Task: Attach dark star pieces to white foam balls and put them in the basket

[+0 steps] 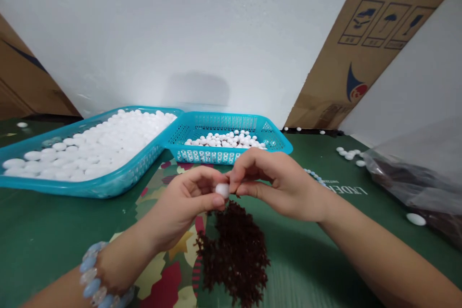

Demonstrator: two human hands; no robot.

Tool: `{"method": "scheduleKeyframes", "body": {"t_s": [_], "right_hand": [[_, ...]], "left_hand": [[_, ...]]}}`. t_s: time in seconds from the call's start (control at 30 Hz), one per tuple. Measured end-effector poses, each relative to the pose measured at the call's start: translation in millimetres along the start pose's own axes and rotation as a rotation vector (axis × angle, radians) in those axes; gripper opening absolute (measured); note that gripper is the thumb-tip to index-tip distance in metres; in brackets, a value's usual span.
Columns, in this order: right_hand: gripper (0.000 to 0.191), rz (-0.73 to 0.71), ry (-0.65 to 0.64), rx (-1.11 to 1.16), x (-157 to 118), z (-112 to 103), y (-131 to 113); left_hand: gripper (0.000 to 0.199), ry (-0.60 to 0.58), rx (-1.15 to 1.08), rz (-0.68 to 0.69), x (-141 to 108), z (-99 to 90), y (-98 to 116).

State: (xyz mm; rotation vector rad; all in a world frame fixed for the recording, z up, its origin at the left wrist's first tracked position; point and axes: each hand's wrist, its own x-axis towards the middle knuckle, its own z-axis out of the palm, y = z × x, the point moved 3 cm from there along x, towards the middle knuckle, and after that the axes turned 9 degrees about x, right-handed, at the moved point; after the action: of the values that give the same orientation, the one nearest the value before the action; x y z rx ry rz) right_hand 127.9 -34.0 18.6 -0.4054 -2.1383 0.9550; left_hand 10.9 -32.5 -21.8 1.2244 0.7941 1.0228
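My left hand (184, 202) pinches a small white bead (222, 189) between thumb and fingers, just above a pile of dark red-brown frilly pieces (236, 250) on the green table. My right hand (277, 183) meets it from the right, its fingertips closed against the same bead. Whether a thin part sits between those fingertips is too small to tell. A bracelet of pale blue and clear beads (94, 274) circles my left wrist.
Two turquoise baskets stand behind the hands: a large one (108, 184) full of white beads, a smaller one (212, 155) partly filled. A clear plastic bag (418, 178) of dark material lies at right. Loose white beads (416, 219) dot the table. Cardboard (364, 43) leans on the wall.
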Motion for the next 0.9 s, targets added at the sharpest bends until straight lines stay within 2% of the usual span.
{"method": "scheduleKeyframes", "body": {"t_s": [0.3, 0.77, 0.9], "right_hand": [[0.016, -0.040, 0.023, 0.049, 0.1, -0.4, -0.7], [0.013, -0.019, 0.065, 0.211, -0.7, 3.0, 3.8], [0.012, -0.036, 0.075, 0.193, -1.4, 4.0, 2.8]], "left_hand": [[0.013, 0.007, -0.010, 0.010, -2.3, 0.2, 0.2], [0.010, 0.005, -0.011, 0.032, -4.7, 4.0, 3.8], [0.010, 0.005, -0.021, 0.028, -5.3, 4.3, 3.7]]}}
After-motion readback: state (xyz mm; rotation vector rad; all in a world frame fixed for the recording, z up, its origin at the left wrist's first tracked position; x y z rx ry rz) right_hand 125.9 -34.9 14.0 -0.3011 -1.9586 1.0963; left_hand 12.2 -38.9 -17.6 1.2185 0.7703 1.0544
